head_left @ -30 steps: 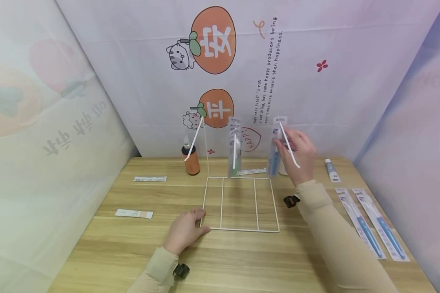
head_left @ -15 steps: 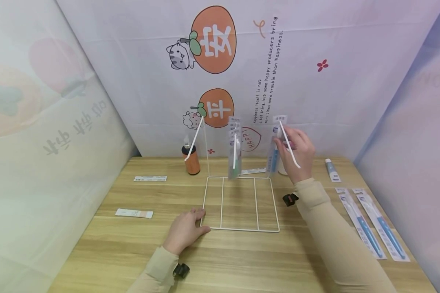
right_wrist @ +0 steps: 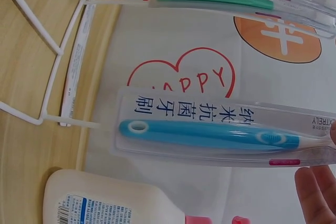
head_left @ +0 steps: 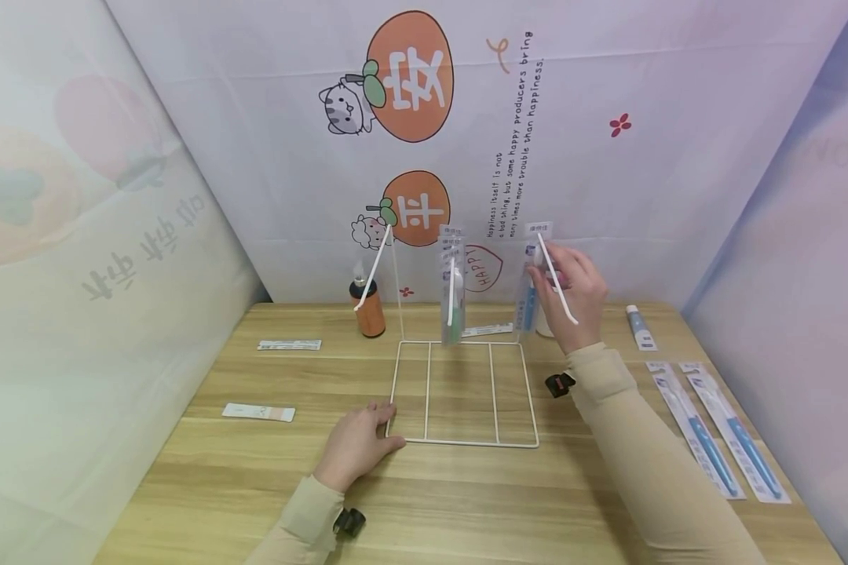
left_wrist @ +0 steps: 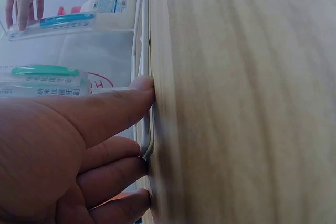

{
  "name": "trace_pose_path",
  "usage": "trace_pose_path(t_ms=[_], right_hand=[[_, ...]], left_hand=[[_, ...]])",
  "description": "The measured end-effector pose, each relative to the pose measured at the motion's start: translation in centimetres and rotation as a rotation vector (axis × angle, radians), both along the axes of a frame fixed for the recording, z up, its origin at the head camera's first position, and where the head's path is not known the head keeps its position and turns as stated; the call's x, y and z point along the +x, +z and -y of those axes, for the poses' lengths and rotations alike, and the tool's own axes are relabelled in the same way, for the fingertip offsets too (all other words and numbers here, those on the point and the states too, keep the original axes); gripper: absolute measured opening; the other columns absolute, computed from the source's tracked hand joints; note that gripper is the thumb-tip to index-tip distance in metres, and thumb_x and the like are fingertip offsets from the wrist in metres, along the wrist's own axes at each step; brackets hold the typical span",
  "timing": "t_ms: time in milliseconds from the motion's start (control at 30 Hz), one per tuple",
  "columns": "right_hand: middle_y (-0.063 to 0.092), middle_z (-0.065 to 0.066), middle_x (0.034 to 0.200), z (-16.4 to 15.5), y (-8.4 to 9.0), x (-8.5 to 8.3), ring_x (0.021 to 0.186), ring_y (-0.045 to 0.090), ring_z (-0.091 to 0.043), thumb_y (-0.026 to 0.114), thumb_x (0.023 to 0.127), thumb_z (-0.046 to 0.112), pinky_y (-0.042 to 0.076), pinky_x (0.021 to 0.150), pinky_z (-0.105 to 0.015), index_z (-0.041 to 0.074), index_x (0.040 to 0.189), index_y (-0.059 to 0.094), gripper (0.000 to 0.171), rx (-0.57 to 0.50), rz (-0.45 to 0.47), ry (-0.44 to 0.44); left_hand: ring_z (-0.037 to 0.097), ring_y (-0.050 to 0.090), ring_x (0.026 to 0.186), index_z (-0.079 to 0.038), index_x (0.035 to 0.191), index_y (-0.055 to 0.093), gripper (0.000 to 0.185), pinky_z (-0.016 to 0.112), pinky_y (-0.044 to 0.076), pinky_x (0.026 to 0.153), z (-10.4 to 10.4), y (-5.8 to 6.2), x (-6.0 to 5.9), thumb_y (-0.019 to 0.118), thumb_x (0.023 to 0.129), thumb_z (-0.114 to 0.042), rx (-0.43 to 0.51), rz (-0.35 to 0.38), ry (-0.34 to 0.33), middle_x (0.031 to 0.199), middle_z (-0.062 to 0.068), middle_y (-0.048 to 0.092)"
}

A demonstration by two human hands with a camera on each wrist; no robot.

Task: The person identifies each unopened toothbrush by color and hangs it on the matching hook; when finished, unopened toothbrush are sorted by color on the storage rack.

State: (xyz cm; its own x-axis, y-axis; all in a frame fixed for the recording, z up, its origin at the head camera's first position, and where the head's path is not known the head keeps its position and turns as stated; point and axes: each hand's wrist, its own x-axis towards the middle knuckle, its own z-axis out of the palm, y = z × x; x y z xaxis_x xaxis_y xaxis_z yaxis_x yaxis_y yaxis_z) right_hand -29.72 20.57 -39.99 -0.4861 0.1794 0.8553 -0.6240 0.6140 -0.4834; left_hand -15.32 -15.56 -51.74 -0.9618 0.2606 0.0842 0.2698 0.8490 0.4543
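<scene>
The left hand (head_left: 356,443) lies flat, fingers pressing the white rack (head_left: 462,394) base on the table (head_left: 205,463); two blue brush packs (head_left: 721,439) lie right; the right hand (head_left: 572,294) pinches one clear pack (head_left: 530,302) with a blue brush, up at a hook; green packs (head_left: 452,286) hang beside.

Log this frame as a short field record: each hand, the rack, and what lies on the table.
left hand: fingers flat on the table, touching the near left corner of the white wire rack
right hand: holds the blue packaged toothbrush at the rack's right hook
rack: green toothbrush packs hang on the middle hook
table: two packaged toothbrushes at right, orange bottle behind
</scene>
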Motion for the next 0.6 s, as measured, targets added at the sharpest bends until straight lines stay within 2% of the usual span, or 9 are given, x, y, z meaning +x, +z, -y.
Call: trace_pose_path(t_ms=[333,600], right_hand=[[0.075,-0.02,0.114,0.02,-0.16,-0.16,0.096,0.072,-0.033,0.09,0.089,0.007,0.049,0.082,-0.004,0.005,0.128,0.079,0.04,-0.014,-0.025,-0.005],[0.076,-0.016,0.114,-0.18,-0.39,-0.14,0.097,0.076,-0.029,0.087,0.094,0.011,0.05,0.082,-0.004,0.01,0.128,0.08,0.035,-0.012,-0.039,0.005]], left_hand=[[0.045,0.063,0.134,-0.003,0.139,0.072,0.06,0.06,0.052,0.108,-0.01,-0.01,0.02,0.088,0.091,-0.036,-0.008,-0.002,0.002,0.146,0.014,0.067],[0.045,0.062,0.135,-0.003,0.14,0.072,0.061,0.06,0.052,0.108,-0.03,0.03,0.01,0.088,0.092,-0.037,-0.008,0.0,0.007,0.146,0.014,0.066]])
